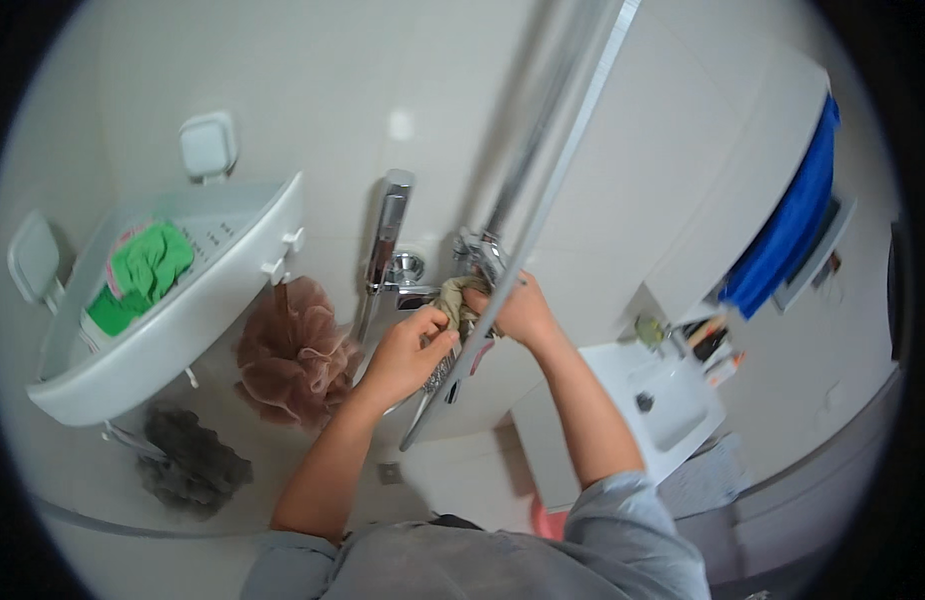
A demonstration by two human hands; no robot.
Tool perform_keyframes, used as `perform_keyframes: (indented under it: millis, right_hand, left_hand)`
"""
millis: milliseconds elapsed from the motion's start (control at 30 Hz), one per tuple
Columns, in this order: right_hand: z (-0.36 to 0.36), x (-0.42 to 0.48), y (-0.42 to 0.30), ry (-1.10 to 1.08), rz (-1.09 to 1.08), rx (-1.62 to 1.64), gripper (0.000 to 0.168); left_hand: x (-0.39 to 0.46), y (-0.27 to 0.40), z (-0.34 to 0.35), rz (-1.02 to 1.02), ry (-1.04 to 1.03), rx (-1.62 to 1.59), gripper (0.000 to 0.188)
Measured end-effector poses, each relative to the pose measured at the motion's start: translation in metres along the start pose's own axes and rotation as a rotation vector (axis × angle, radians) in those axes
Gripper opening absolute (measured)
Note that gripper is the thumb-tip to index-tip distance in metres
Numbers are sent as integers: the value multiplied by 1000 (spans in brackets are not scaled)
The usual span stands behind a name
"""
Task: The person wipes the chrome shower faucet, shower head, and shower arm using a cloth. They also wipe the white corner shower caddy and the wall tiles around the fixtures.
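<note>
A crumpled, beige-green cloth [453, 298] lies against the chrome shower mixer [417, 298] on the tiled wall. My left hand [410, 354] pinches the cloth's lower left side between thumb and fingers. On the cloth's right side, my right hand [511, 304] grips it beside the chrome fitting [483, 251] at the foot of the riser pipe; some of its fingers are hidden. A slanting metal-edged rail [549, 199] crosses in front of part of my right hand. The chrome hand shower [391, 217] stands upright at the mixer's left.
A white corner shelf [170, 345] holds green cloths [151, 262]. A pink mesh bath puff [297, 360] and a grey one [189, 461] hang below it. Right are a white washbasin [669, 405] and a blue towel [789, 217]. A floor drain [389, 472] lies below.
</note>
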State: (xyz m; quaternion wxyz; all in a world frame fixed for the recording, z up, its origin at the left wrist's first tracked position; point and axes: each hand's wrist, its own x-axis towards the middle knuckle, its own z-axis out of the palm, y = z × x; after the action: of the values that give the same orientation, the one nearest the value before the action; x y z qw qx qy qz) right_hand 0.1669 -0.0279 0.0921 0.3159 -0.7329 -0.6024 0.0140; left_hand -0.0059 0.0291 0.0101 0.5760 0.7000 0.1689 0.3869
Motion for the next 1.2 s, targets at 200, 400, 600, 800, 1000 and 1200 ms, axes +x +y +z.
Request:
perform_keyframes:
  millis: [200, 400, 600, 800, 1000, 1200]
  right_hand:
    - [-15, 31, 39, -328, -87, 86, 42]
    - [-43, 16, 2, -273, -26, -231, 36]
    - [-40, 2, 61, 222, -66, -227, 23]
    - [3, -98, 107, 344, 151, 169, 23]
    - [64, -216, 175, 140, 421, 204, 25]
    - [66, -278, 194, 7, 562, 198, 25]
  left_hand:
    - [-16, 11, -11, -41, 34, 99, 16]
    - [-54, 38, -37, -118, 241, 263, 17]
    - [-67, 68, -20, -262, 328, 117, 16]
    - [-57, 74, -17, -282, 407, -142, 19]
    - [-7, 74, 0, -221, 321, -97, 17]
    - [33, 34, -12, -48, 212, 174, 18]
